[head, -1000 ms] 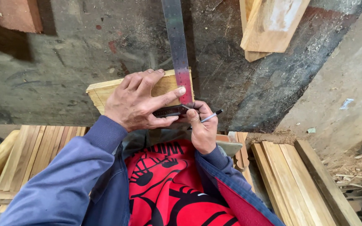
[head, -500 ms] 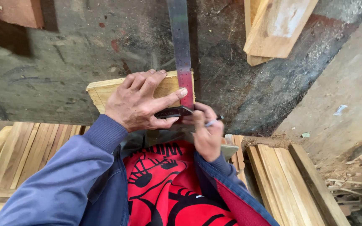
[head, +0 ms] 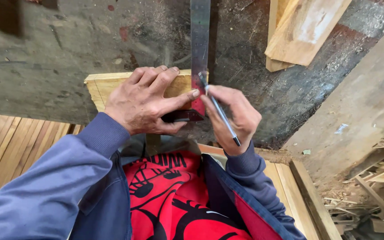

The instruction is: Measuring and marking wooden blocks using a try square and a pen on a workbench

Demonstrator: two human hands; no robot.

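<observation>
Head view: your left hand (head: pixel 145 103) lies flat on the board (head: pixel 107 84), fingers spread over its top face, and the index finger (head: pixel 181 98) stretches right to press against the square (head: pixel 199 53). The thumb sits on the square's dark stock, at the board's near edge. The square's steel blade runs away from you across the board's right end and on over the bench (head: pixel 67 44).

Your right hand (head: pixel 234 118) is closed around a pen (head: pixel 218 109), pinched between thumb and fingertips. The pen's tip touches the blade's right edge near the board's far corner, just beside your left index fingertip; its body slants back over your palm toward the wrist.

Wood offcuts (head: pixel 298 31) lie on the bench well apart to the upper right. Slats (head: pixel 5 142) are stacked below the bench to the left.
</observation>
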